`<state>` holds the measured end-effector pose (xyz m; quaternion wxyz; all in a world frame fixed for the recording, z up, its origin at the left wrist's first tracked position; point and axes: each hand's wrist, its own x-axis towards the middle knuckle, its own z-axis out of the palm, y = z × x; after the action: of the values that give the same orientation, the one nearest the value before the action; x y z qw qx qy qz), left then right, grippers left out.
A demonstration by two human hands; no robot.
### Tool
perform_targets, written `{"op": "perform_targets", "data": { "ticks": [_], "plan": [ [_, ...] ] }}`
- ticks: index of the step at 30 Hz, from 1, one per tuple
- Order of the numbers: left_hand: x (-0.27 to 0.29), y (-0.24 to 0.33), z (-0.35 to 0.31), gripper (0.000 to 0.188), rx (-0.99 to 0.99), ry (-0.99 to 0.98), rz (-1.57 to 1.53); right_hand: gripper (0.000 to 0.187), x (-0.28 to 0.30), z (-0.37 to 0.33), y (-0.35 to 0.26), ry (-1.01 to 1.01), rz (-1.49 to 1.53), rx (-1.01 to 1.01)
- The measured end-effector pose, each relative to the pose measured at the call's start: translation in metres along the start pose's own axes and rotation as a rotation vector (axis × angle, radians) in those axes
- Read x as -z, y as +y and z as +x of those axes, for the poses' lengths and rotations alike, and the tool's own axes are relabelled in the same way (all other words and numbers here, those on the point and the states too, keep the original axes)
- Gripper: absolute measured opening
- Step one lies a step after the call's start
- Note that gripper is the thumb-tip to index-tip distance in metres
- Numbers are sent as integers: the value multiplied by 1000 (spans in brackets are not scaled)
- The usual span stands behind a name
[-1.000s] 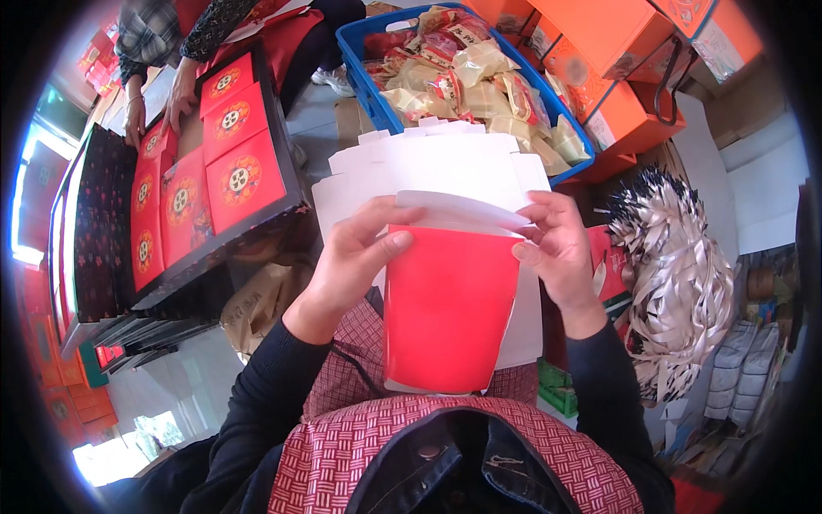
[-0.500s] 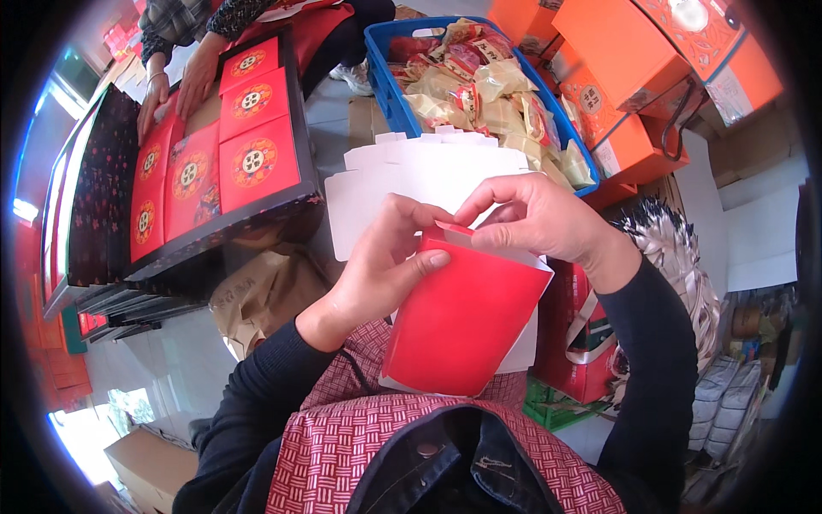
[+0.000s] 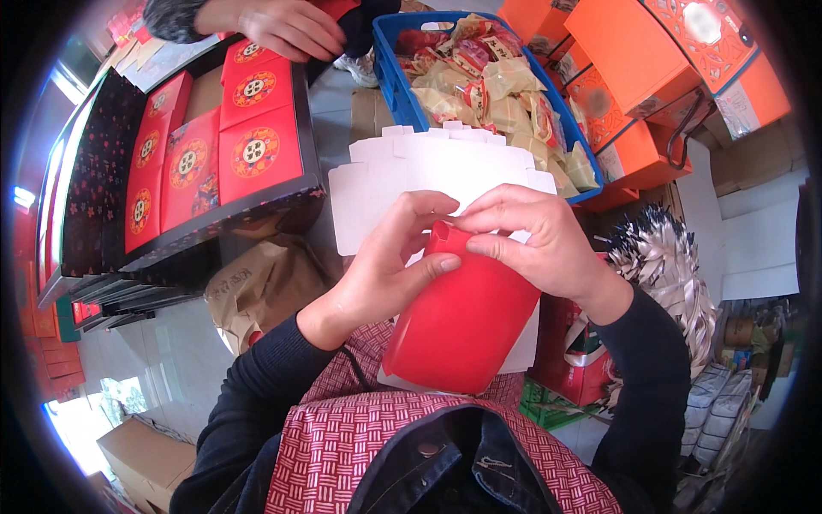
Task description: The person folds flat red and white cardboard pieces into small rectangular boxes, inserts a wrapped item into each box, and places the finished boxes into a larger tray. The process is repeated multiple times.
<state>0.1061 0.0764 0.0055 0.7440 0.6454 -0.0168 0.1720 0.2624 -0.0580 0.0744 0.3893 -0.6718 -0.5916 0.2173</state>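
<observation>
A plain red carton (image 3: 462,321) leans upright over my lap, its broad face toward me. My left hand (image 3: 385,265) grips its upper left edge, thumb on the front and fingers behind. At the top edge, my right hand (image 3: 548,244) pinches the carton with thumb and fingertips; the folded rim shows a small bent corner between both hands. The inside of the carton is hidden. Behind it lie flat white cardboard blanks (image 3: 462,163) with cut tabs, partly under my hands.
Left stands a dark flowered gift box (image 3: 265,214) holding several red cartons, with a co-worker's hand (image 3: 287,26) above it. A blue crate (image 3: 394,77) of wrapped packets stands ahead. Orange boxes (image 3: 629,60), ribbon-like strips (image 3: 668,291) and a red bag (image 3: 565,368) are right; a brown paper bag (image 3: 265,291) is left.
The carton's top, which gaped with a raised flap, is now pressed down and narrowed. My right hand has shifted onto its front edge. The co-worker's hands have lifted away from the gift box.
</observation>
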Motion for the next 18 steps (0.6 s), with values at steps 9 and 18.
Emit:
{"op": "perform_targets", "data": {
  "ticks": [9, 18],
  "plan": [
    [-5, 3, 1, 49, -24, 20, 12, 13, 3, 3, -3, 6, 13, -42],
    [-8, -6, 0, 32, -54, 35, 93, 7, 2, -13, -4, 109, 26, -20]
  ]
}}
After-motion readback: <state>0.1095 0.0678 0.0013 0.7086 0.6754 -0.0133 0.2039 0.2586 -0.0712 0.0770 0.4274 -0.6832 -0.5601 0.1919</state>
